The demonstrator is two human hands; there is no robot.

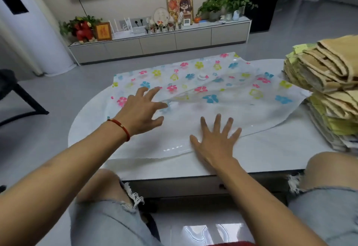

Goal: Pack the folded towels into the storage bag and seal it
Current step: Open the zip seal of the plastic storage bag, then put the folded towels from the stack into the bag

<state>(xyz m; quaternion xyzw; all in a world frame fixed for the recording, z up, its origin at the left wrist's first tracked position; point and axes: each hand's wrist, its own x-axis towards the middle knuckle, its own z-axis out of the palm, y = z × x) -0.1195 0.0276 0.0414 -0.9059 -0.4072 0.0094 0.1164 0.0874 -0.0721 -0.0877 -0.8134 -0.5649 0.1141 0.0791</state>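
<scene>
From the head camera, no writing can be read on the storage bag (203, 98), a clear plastic sheet printed with pink, blue and yellow flowers and bearing a white round valve (202, 76), lying flat across the white table (271, 149). The folded towels (333, 90), tan and yellow, are stacked at the table's right end, seemingly touching the bag's edge. The left hand (142, 111) hovers or rests on the bag with fingers spread, holding nothing; the right hand (215, 139) presses flat on it, fingers splayed.
</scene>
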